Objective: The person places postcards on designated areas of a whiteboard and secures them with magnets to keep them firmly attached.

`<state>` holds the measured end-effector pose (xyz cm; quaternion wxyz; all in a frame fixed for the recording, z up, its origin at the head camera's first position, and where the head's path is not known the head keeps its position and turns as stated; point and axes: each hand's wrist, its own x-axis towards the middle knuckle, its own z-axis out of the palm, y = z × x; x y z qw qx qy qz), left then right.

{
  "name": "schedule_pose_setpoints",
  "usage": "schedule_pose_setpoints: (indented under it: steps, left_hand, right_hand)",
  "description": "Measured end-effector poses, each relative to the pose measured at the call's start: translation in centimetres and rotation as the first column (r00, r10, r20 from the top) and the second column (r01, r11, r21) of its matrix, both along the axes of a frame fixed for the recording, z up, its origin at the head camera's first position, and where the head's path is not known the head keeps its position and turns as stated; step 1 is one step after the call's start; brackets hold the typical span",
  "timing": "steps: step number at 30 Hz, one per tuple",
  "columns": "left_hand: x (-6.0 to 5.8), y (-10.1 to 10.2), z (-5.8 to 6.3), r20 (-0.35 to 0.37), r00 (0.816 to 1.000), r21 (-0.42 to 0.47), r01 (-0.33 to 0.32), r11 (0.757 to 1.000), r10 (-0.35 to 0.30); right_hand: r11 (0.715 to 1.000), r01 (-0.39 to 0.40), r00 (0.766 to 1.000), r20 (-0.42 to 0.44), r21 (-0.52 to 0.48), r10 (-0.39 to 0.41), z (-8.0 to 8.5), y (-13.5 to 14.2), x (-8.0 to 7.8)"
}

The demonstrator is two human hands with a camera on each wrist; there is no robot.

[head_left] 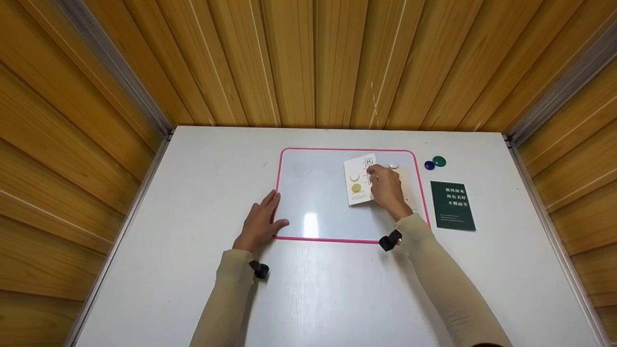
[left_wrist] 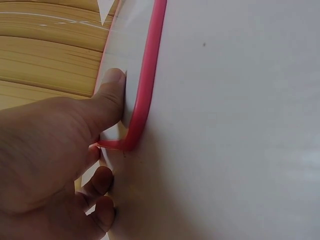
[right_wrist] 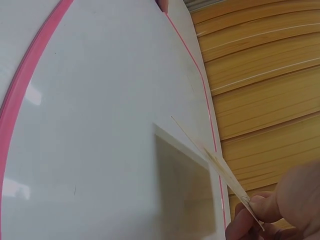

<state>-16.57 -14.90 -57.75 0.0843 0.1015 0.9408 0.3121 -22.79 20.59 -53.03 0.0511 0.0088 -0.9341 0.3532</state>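
A small whiteboard (head_left: 318,193) with a pink frame lies on the table. My right hand (head_left: 386,187) pinches a white printed card (head_left: 355,180) with a moon and a yellow round shape over the board's right half. Edge-on in the right wrist view, the card (right_wrist: 225,177) stands off the surface, mirrored in it. Beside that hand, a whitish round magnet (head_left: 393,165) sits on the board near a beige printed patch, mostly hidden. My left hand (head_left: 261,219) rests at the board's lower left corner; its thumb (left_wrist: 112,95) lies over the frame, its fingers along the outer edge.
Right of the board lies a dark green card (head_left: 453,206) with white writing. Above it are a green round magnet (head_left: 439,161) and a dark blue one (head_left: 429,165), touching or overlapping. Wood-patterned walls (head_left: 313,62) close off the white table (head_left: 193,164) at the back and sides.
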Motion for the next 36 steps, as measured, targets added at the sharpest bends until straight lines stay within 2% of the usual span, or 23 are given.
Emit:
schedule_pose_setpoints:
  steps: [6, 13, 23, 29, 36]
  left_hand:
    - [0.1, 0.0, -0.1, -0.045, 0.999, -0.011, 0.019, 1.0, -0.019]
    - [0.0, 0.0, 0.0, -0.031, 0.999, -0.007, 0.013, 1.0, -0.014]
    - [-0.1, 0.0, -0.2, -0.02, 1.0, -0.013, 0.009, 1.0, -0.009]
    - [-0.1, 0.0, -0.2, -0.027, 1.0, -0.018, 0.011, 1.0, -0.011]
    - [0.2, 0.0, -0.1, 0.0, 1.0, 0.024, -0.013, 1.0, 0.013]
  right_hand:
    - [1.0, -0.011, 1.0, -0.028, 0.028, 0.011, -0.5, -0.5, -0.5]
    - [1.0, -0.006, 1.0, -0.025, 0.0, 0.006, -0.8, -0.7, -0.8]
    - [1.0, -0.023, 1.0, -0.009, 0.011, 0.024, -1.1, -0.9, -0.8]
    - [0.998, -0.039, 0.998, 0.056, 0.054, 0.036, -1.1, -1.0, -0.8]
    - [0.995, -0.027, 0.988, 0.156, 0.095, 0.012, -0.8, -1.3, -0.1]
